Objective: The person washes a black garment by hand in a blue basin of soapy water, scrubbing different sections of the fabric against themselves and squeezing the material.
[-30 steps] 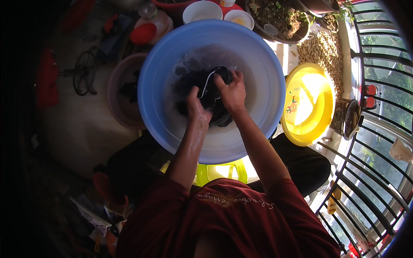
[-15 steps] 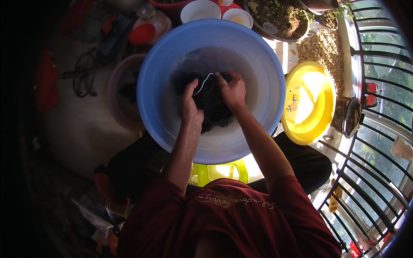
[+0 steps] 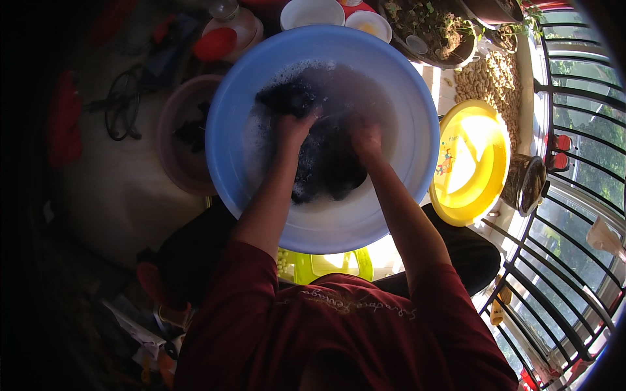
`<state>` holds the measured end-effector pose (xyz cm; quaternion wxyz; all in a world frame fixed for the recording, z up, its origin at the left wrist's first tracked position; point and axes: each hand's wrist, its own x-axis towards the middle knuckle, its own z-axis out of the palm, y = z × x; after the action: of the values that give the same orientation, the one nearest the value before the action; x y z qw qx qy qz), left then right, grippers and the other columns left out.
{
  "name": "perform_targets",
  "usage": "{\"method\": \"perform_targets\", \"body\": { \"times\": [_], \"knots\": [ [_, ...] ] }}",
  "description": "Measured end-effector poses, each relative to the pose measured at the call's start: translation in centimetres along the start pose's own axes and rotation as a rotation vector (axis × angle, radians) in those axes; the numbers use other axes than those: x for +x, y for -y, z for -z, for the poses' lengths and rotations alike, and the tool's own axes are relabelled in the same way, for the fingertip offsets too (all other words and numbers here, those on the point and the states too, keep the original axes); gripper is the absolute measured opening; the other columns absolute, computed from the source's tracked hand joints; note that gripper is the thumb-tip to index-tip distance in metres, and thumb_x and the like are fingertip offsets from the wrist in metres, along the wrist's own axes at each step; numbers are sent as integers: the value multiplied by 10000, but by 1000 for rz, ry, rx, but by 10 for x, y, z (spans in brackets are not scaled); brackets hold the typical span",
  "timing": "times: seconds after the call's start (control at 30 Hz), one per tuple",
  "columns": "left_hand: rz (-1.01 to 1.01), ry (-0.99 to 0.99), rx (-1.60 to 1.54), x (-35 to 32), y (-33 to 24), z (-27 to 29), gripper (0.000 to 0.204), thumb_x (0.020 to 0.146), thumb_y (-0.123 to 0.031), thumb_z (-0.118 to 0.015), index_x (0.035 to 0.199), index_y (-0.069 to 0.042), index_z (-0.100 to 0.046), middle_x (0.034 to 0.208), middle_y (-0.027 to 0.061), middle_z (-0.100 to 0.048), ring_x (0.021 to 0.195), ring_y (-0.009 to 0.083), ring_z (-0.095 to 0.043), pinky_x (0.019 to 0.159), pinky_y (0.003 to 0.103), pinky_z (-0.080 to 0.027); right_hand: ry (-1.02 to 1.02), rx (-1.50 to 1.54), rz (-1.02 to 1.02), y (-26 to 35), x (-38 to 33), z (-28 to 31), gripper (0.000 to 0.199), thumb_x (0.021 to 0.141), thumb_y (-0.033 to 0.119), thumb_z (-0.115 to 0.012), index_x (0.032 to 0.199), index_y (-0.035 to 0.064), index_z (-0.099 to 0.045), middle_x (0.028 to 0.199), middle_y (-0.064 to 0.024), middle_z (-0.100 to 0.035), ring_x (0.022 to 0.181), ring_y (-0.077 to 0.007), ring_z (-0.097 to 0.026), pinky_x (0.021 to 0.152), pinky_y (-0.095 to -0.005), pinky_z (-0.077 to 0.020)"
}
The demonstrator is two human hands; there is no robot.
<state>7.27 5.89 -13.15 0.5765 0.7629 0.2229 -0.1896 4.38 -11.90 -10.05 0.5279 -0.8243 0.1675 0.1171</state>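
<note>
A large blue basin holds cloudy, sudsy water. Soaking in it is a dark cloth, wet and bunched, its kind unclear. My left hand is closed on the cloth's left part, fingertips dipping into the water. To the right, my right hand is sunk in the murky water with its fingers curled into the cloth, partly hidden. Foam gathers along the cloth's far and left sides.
A yellow basin stands at the right, near a barred window. Left of the blue basin sits a pinkish basin with dark cloth inside. White bowls and a planter are beyond; a green stool is nearest me.
Both hands have gone down into the water with the dark cloth. The cloth has spread out, and the white cord seen on it earlier no longer shows. More foam has formed.
</note>
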Motion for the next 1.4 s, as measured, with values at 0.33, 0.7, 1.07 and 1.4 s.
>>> {"method": "perform_targets", "body": {
  "times": [0.33,0.7,1.07,1.4],
  "knots": [
    [186,344,-1371,-91,-58,3,377,938,-390,-483,1159,-91,-546,1062,100,-585,962,233,-580,899,366,-464,94,-364,604,146,-142,5,530,677,324,-770,1177,242,-615,1113,-98,-499,980,-307,-526,815,-410,-486],
    [353,53,-1207,-98,-54,-10,310,827,-286,-549,1008,-45,-621,992,82,-634,910,222,-618,822,359,-503,-132,69,138,85,-61,11,377,729,296,-668,956,-1,-627,1165,-140,-536,1074,-345,-528,924,-390,-417],
    [350,30,-1032,-116,-75,-9,528,832,-432,-592,1231,-88,-551,1276,91,-504,1205,207,-441,1023,361,-335,-203,-342,31,71,-24,9,405,853,431,-576,849,40,-681,980,-169,-622,891,-376,-605,767,-453,-484],
    [-306,-72,274,-29,-12,7,529,816,-460,-640,1104,-19,-594,1072,204,-624,1013,377,-582,858,410,-449,-25,-831,393,39,-57,3,644,787,351,-651,1364,248,-385,1433,-117,-296,1278,-401,-289,977,-581,-322]
  ]
}}
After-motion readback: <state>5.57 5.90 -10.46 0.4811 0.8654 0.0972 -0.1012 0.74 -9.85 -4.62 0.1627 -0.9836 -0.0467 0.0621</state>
